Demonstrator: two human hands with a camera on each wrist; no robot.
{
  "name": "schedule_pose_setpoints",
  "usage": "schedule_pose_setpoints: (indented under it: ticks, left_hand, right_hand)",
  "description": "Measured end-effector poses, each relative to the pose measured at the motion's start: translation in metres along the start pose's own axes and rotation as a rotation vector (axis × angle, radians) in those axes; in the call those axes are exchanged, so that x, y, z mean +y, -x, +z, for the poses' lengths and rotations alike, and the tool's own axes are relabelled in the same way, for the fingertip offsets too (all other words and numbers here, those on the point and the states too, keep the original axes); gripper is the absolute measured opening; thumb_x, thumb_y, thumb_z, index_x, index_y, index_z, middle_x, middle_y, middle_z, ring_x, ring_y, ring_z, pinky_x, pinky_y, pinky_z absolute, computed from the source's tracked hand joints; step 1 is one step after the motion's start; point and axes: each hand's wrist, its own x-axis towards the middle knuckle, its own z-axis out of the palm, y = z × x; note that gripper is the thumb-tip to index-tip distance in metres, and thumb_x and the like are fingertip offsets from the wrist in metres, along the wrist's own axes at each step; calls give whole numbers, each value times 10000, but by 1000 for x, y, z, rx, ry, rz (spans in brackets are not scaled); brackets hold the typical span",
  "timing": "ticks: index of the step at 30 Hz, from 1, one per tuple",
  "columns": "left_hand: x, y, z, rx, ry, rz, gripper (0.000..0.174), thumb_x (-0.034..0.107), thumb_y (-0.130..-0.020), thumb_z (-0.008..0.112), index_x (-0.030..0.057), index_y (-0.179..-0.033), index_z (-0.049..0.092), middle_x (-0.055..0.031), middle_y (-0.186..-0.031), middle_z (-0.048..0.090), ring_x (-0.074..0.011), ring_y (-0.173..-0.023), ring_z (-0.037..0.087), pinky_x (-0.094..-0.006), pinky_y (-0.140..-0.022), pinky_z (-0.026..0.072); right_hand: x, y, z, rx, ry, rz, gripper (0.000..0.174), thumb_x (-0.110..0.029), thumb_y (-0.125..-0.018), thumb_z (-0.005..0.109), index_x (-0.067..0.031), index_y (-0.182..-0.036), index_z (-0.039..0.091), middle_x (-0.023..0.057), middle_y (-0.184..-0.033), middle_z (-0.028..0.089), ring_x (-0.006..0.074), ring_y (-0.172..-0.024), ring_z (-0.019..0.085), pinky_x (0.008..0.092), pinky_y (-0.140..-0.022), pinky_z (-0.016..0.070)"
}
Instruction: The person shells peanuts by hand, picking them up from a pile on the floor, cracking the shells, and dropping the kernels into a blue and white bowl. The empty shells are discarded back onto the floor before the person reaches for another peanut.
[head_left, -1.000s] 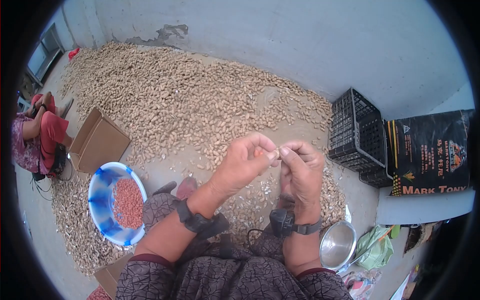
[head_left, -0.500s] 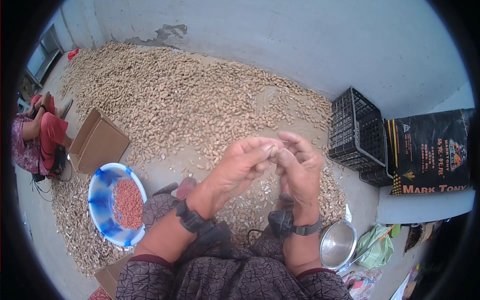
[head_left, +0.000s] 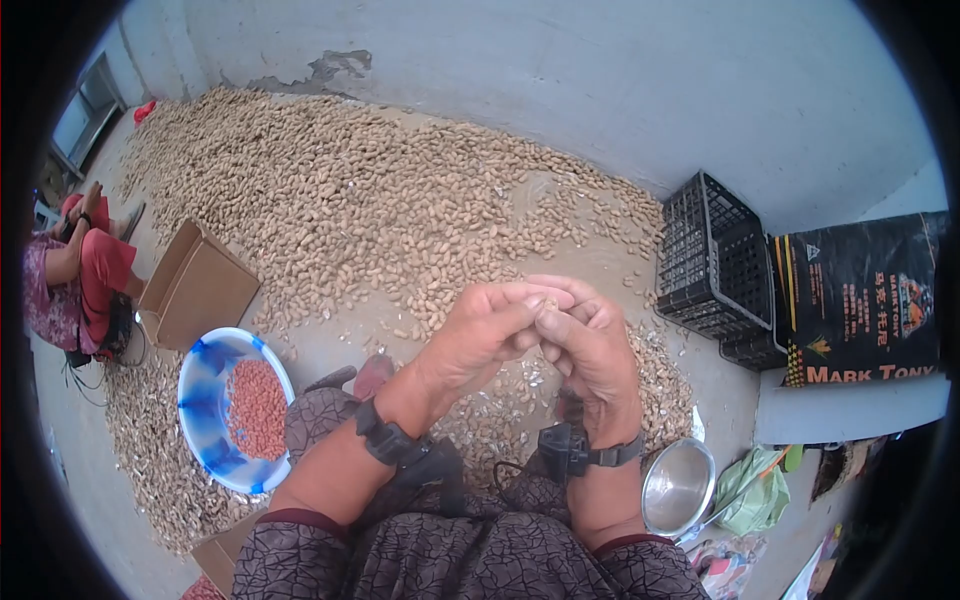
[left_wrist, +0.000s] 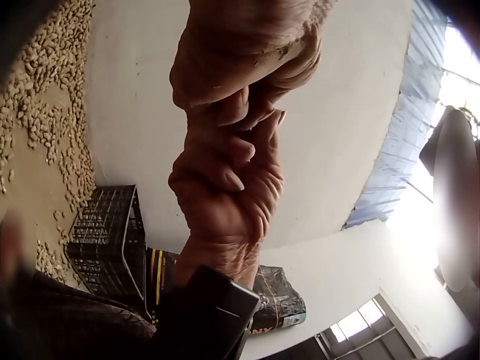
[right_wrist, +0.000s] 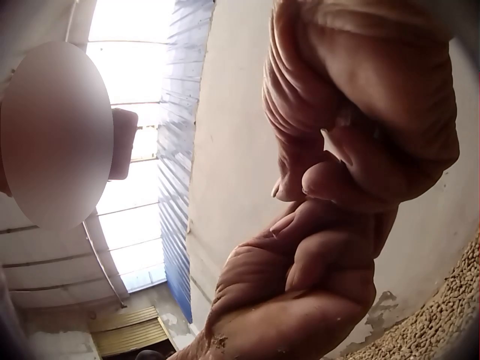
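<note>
My left hand (head_left: 465, 335) and right hand (head_left: 598, 350) meet fingertip to fingertip above the floor. Between the two thumbs they pinch a peanut (head_left: 548, 302), of which only a small pale bit shows. In the left wrist view the right hand (left_wrist: 225, 191) has its fingers bent in against the left hand (left_wrist: 247, 56). From the right wrist, curled fingers of both hands press together and hide what lies inside. Below and beyond them a wide heap of unshelled peanuts (head_left: 370, 190) covers the floor.
At left, a blue-and-white basin (head_left: 205, 400) contains shelled red peanuts (head_left: 257, 408). Behind it are a cardboard box (head_left: 200, 285) and a seated person in red trousers (head_left: 105, 265). Black crates (head_left: 700, 260), a black sack (head_left: 860, 300) and a metal bowl (head_left: 678, 487) stand at right.
A second ago the hands were slightly apart at the fingertips, with a reddish kernel visible in the left fingers. The hands have closed together and the kernel is out of sight.
</note>
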Motion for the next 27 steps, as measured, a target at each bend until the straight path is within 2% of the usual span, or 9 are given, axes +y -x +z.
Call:
schedule_pose_setpoints:
  ticks: [10, 15, 19, 24, 27]
  left_hand:
    - [-1, -2, 5, 47, -77, 19, 242, 121, -852, 504, -57, -1002, 570, 29, -662, 519, -7, -515, 388, -137, -453, 318]
    - [-4, -2, 1, 68, -343, 75, 271, 179, -874, 470, -43, -978, 584, -8, -689, 557, -29, -523, 433, -157, -459, 320]
    - [-4, 2, -2, -2, -296, 91, 283, 165, -870, 435, -39, -1004, 579, -13, -676, 565, -28, -553, 472, -152, -475, 342]
    - [-4, 4, 11, -24, -513, 319, 259, 177, -872, 480, -54, -928, 584, -37, -704, 578, -67, -605, 526, -193, -539, 429]
    - [-11, 2, 9, -41, -547, 386, 223, 156, -862, 504, -49, -876, 589, -35, -722, 586, -68, -608, 530, -203, -550, 440]
  right_hand:
    - [1, -1, -2, -29, -3, 7, 379, -144, -760, 643, 37, -1071, 525, 6, -729, 578, 9, -507, 462, 119, -399, 316]
    - [0, -1, 0, -39, -27, 16, 334, -139, -769, 631, 29, -1042, 537, 20, -675, 578, 13, -492, 466, 121, -396, 324]
    - [4, -1, -1, -64, -65, -22, 283, -135, -783, 616, 26, -1006, 552, 33, -654, 583, 21, -472, 474, 122, -383, 325]
    - [5, 2, 1, -38, -107, -78, 266, -149, -784, 621, 29, -974, 567, 30, -654, 585, 23, -465, 481, 122, -370, 320]
    - [5, 4, 2, -9, -88, -78, 271, -166, -780, 630, 31, -959, 575, 28, -656, 584, 23, -457, 480, 124, -366, 319]
